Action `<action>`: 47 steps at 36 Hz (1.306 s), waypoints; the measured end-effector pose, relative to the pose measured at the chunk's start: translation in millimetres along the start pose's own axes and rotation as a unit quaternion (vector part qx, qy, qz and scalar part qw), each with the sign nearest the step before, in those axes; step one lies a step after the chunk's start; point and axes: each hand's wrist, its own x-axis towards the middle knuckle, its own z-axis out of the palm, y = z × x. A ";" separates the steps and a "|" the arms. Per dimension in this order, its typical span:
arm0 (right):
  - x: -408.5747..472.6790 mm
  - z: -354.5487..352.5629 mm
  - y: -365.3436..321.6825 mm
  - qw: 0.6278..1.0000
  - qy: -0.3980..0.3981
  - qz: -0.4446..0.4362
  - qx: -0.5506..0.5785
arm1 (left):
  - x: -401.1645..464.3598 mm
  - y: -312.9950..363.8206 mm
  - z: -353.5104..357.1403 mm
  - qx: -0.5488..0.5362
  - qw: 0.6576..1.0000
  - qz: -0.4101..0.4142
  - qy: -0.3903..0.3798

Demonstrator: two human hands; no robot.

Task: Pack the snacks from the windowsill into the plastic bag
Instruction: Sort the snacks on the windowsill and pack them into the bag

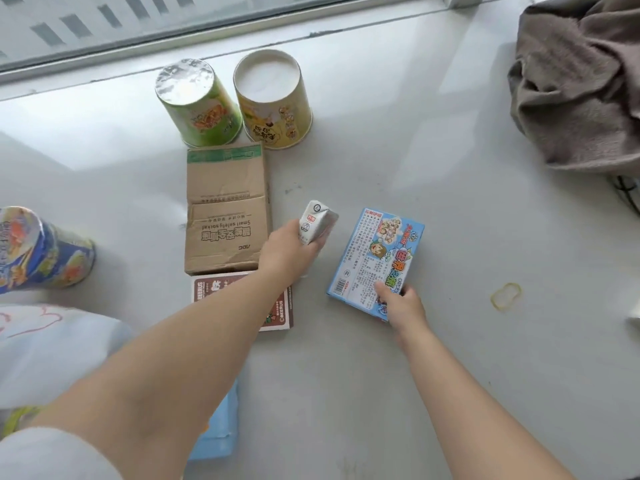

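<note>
My left hand (289,252) grips a small white drink carton (317,221) just above the windowsill. To its right, my right hand (401,303) pinches the near corner of a flat blue snack box (375,259). At the back stand a green cup (199,102) and a yellow cup (273,100), both upside down. A brown cardboard box (227,209) lies in front of them, and a dark red box (280,310) sits partly under my left forearm. A blue patterned cup (38,251) is at the left edge. The pale plastic bag (52,348) lies at the lower left.
A grey-brown cloth (578,81) is heaped at the right rear. A yellow rubber band (506,295) lies on the grey sill to the right of the blue box. A light blue packet (221,431) shows under my left arm. The window frame (207,32) runs along the back.
</note>
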 end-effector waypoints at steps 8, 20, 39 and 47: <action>-34.5 12.4 11.7 0.994 -0.047 0.044 0.084 | -44.9 -17.0 -34.2 -0.385 0.914 -0.123 0.035; -142.8 33.3 -1.3 0.970 -0.177 -0.004 0.168 | -157.6 -51.9 -109.2 -0.707 0.700 -0.081 -0.066; -326.2 200.7 -15.3 0.861 -0.234 -0.429 -0.143 | -304.5 -280.7 -230.3 -0.282 0.864 -0.118 0.401; -350.8 277.9 1.0 0.579 -0.065 -0.622 -0.523 | -300.9 -349.2 -210.5 0.043 0.961 -0.198 0.187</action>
